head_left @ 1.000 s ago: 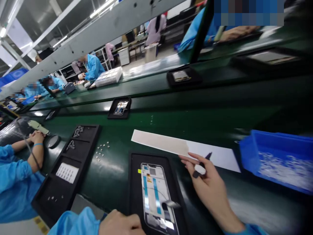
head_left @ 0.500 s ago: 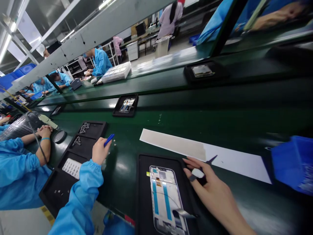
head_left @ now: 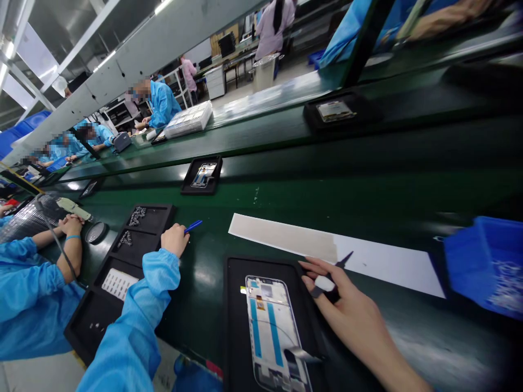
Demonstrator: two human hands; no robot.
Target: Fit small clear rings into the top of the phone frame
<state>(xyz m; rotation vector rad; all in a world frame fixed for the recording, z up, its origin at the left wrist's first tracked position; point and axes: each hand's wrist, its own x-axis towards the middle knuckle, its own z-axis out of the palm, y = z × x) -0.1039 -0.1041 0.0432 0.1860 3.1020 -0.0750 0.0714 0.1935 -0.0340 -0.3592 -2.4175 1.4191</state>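
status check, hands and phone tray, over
Left hand holds blue pen-like tool. Right hand holds dark pointed tool. Phone assembly lies in black tray, curled strip over lower end.

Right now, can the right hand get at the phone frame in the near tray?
Likely yes: the right hand, though holding a dark pointed tool, is by the edge of the near tray, and no other hand blocks the phone frame.
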